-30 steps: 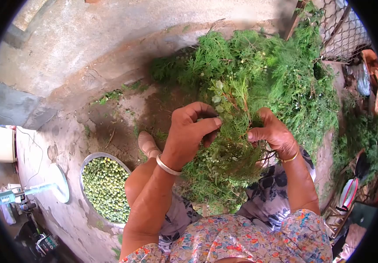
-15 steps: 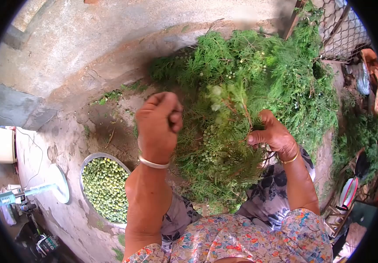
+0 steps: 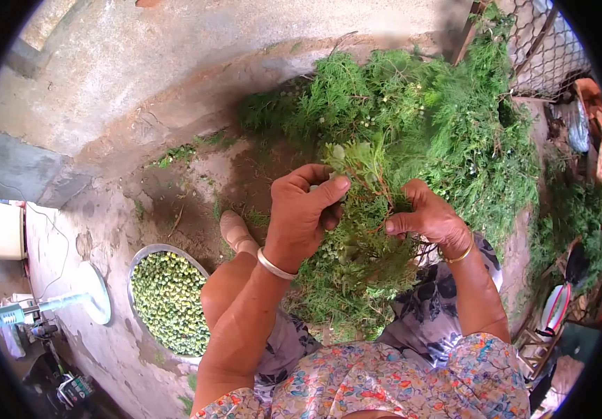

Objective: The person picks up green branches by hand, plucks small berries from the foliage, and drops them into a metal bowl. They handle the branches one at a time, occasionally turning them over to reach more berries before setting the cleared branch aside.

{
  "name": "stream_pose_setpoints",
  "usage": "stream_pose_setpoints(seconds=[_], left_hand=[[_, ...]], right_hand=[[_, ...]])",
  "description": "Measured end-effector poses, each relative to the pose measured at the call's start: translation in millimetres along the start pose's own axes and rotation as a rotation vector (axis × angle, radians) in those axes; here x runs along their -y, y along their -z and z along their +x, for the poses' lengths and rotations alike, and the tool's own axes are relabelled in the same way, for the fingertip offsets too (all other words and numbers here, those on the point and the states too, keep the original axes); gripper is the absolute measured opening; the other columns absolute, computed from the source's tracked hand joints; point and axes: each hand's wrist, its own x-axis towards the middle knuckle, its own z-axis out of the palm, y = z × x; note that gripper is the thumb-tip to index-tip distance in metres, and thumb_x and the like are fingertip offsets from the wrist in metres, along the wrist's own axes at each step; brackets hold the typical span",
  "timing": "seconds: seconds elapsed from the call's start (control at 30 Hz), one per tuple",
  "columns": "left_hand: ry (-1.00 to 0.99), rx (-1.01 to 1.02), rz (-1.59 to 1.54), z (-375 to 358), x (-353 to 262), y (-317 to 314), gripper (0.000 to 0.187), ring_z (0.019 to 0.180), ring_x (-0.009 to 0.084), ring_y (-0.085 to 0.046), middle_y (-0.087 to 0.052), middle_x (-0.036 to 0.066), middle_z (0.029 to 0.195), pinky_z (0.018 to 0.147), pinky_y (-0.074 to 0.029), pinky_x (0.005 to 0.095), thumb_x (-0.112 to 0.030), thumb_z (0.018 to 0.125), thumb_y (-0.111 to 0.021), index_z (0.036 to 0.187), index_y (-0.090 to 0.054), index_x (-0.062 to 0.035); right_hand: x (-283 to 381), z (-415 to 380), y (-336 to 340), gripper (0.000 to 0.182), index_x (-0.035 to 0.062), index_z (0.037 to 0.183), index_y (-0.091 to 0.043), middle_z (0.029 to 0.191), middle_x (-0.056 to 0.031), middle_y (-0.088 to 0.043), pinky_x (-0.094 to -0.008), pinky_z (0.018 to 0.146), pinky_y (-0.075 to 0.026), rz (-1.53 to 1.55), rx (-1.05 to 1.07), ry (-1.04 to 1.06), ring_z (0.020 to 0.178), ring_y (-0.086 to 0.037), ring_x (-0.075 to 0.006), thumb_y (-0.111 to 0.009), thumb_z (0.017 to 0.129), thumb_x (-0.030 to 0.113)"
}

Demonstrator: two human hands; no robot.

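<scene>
My right hand (image 3: 435,218) is closed around the stem of a leafy evergreen branch (image 3: 364,171), with thumb and finger pinching it. The branch has flat green fronds and several small pale green cones near its tip. At the left side of these fronds is my left hand (image 3: 304,213), its fingers curled and its thumb pressed inward; what lies between its fingertips is mostly hidden. Below both hands, more cut evergreen branches (image 3: 343,293) lie between my legs. A round metal basin (image 3: 132,278) to the left holds a heap of green cones (image 3: 168,307).
A large pile of evergreen branches (image 3: 454,140) lies ahead and to the right, near a wire mesh panel (image 3: 545,56). A concrete wall (image 3: 175,56) runs across the back. On the left stand a light blue fan base (image 3: 98,293) and a white container (image 3: 4,230).
My left hand has moved right and slightly down, from beside the branch to its fronds. My right hand stays nearly in place, holding the branch. My foot on the left now shows.
</scene>
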Motion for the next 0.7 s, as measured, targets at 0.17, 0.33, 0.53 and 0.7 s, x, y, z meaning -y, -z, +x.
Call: stream_pose_setpoints(seconds=[0.17,0.33,0.53,0.7], left_hand=[[-0.017,-0.085,-0.001,0.5,0.9,0.5,0.019,0.048,0.0087,-0.052,-0.059,0.003,0.069,0.038,-0.038,0.0193,-0.006,0.077,-0.071,0.09,-0.058,0.0011],[-0.041,-0.095,0.025,3.1,-8.5,10.3,0.015,0.049,0.0085,-0.05,-0.059,0.005,0.071,0.038,-0.036,0.0192,-0.005,0.08,-0.067,0.09,-0.057,-0.0005],[-0.14,-0.01,-0.493,9.0,-49.4,67.4,0.018,0.059,0.0121,-0.055,-0.061,0.012,0.08,0.041,-0.039,0.0213,-0.006,0.084,-0.061,0.101,-0.057,-0.0003],[0.034,0.034,-0.357,-5.6,-30.7,30.8,0.02,0.063,0.0154,-0.053,-0.058,0.016,0.091,0.045,-0.043,0.0256,-0.021,0.088,-0.059,0.094,-0.056,-0.0027]], right_hand=[[4.3,0.9,-1.7,0.021,-0.0013,0.085,-0.065,0.068,-0.0012,-0.062,-0.0248,0.055,-0.043,-0.129,0.042,-0.028,0.058,-0.055,-0.0091,-0.076,0.074,0.012],[-1.0,6.5,2.1,0.018,-0.0008,0.085,-0.065,0.068,-0.0024,-0.063,-0.0253,0.055,-0.044,-0.065,0.067,-0.028,0.058,-0.056,-0.0102,-0.075,0.074,0.009],[-5.1,-3.1,10.7,0.018,-0.0014,0.078,-0.063,0.067,-0.0054,-0.064,-0.0265,0.054,-0.046,0.017,-0.007,0.019,0.057,-0.058,-0.0121,-0.077,0.073,0.009],[-9.3,0.3,18.5,0.019,-0.0013,0.074,-0.064,0.063,-0.0056,-0.063,-0.0262,0.053,-0.046,-0.08,0.097,0.045,0.056,-0.059,-0.0121,-0.078,0.072,0.01]])
